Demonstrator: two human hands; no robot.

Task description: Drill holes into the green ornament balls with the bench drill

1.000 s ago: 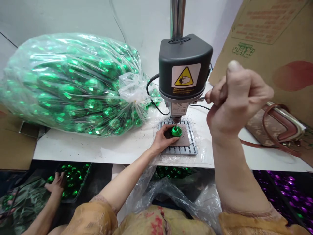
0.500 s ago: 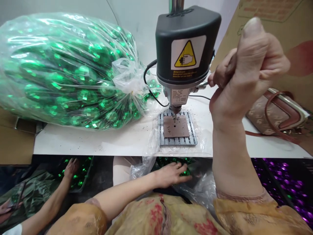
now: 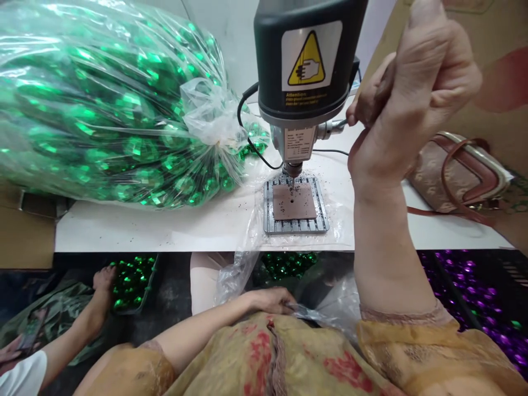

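Observation:
High on the right, my right hand is closed around the feed lever of a bench drill press. Below the chuck, a brown board with a small hole lies on the slotted metal base, with dark shavings scattered over it. My left hand is low at my lap, under the table edge, with curled fingers at a sheet of clear plastic; what they hold is hidden. Just beyond it are shiny green balls under the table.
A big tied plastic bag of green faceted balls fills the table's left. A handbag and a cardboard box stand at right. Purple balls are below. At lower left, another person's hand is at a bin of green balls.
My left hand let go of the green ball under the drill, moved down to the green balls, then drew back toward my lap. The ball is gone from the board. My right hand stays on the lever.

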